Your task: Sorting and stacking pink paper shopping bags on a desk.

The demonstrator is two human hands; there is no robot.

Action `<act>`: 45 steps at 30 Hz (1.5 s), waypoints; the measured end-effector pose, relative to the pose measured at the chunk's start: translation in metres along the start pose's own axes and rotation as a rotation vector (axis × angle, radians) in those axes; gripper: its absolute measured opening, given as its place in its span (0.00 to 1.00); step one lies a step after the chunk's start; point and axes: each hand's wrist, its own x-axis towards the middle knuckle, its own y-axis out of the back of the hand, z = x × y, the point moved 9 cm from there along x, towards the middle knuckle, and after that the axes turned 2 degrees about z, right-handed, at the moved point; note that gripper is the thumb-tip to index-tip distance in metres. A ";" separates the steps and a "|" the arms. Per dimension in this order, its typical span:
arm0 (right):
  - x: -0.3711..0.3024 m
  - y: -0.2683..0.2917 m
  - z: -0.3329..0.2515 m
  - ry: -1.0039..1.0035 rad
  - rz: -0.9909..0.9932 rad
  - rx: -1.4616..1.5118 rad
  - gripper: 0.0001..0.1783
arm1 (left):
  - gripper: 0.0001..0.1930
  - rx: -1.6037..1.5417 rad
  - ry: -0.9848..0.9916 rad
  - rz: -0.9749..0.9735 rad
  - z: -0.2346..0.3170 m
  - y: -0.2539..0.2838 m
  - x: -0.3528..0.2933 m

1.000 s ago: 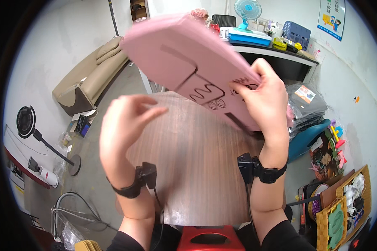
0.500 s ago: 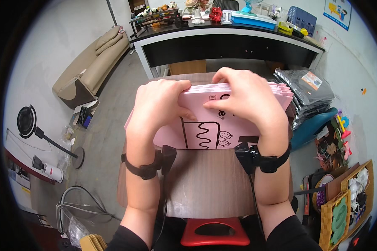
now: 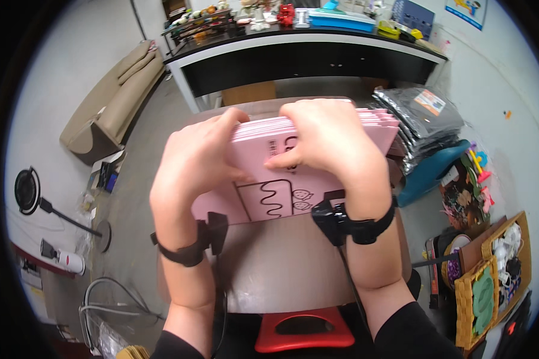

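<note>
A thick stack of flat pink printed sheets (image 3: 254, 157), perhaps folded paper or card, stands on its long edge on the small wooden table. Black line drawings and lettering mark its near face, and its top edges fan out unevenly toward the right. My left hand (image 3: 199, 152) is closed around the upper left of the stack, thumb on the near face, fingers over the top. Farther right, my right hand (image 3: 329, 134) grips it the same way, its fingertips hidden behind the stack. A black strap with a small device circles each wrist.
The brown table top (image 3: 263, 269) lies below my forearms, with a red stool (image 3: 305, 345) at its near edge. Plastic-wrapped packages (image 3: 425, 119) are piled at the right, beside a teal chair (image 3: 434, 173). A black desk (image 3: 305, 63) stands beyond; woven baskets (image 3: 476, 308) sit lower right.
The whole view has shifted a little. Both hands still grip the pink stack, which now tilts slightly, its left end lower and nearer me.
</note>
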 end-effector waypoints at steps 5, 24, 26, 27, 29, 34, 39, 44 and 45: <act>-0.010 -0.001 0.004 -0.077 0.032 -0.046 0.32 | 0.47 -0.005 -0.058 -0.103 -0.008 -0.024 -0.016; -0.010 0.013 -0.013 0.369 -0.084 0.050 0.32 | 0.43 -0.188 0.322 -0.099 -0.037 -0.039 -0.022; -0.017 0.002 -0.027 0.345 -0.107 0.080 0.32 | 0.43 -0.222 0.386 -0.096 -0.040 -0.037 -0.027; -0.012 0.012 -0.017 0.337 -0.114 0.087 0.32 | 0.44 -0.244 0.408 -0.099 -0.041 -0.039 -0.029; -0.015 0.016 -0.015 0.358 -0.064 -0.001 0.32 | 0.44 -0.288 0.432 -0.114 -0.038 -0.043 -0.031; -0.013 0.019 -0.008 0.224 -0.157 0.007 0.29 | 0.46 -0.390 0.448 -0.196 -0.043 -0.049 -0.036; -0.015 0.015 -0.018 0.258 -0.116 -0.020 0.29 | 0.47 -0.489 0.434 -0.323 -0.111 -0.041 -0.080; -0.016 0.019 -0.017 0.313 -0.070 0.025 0.29 | 0.49 -0.496 0.391 -0.456 -0.131 -0.036 -0.087; -0.016 0.018 -0.019 0.315 -0.061 -0.022 0.29 | 0.49 -0.495 0.385 -0.482 -0.128 -0.041 -0.089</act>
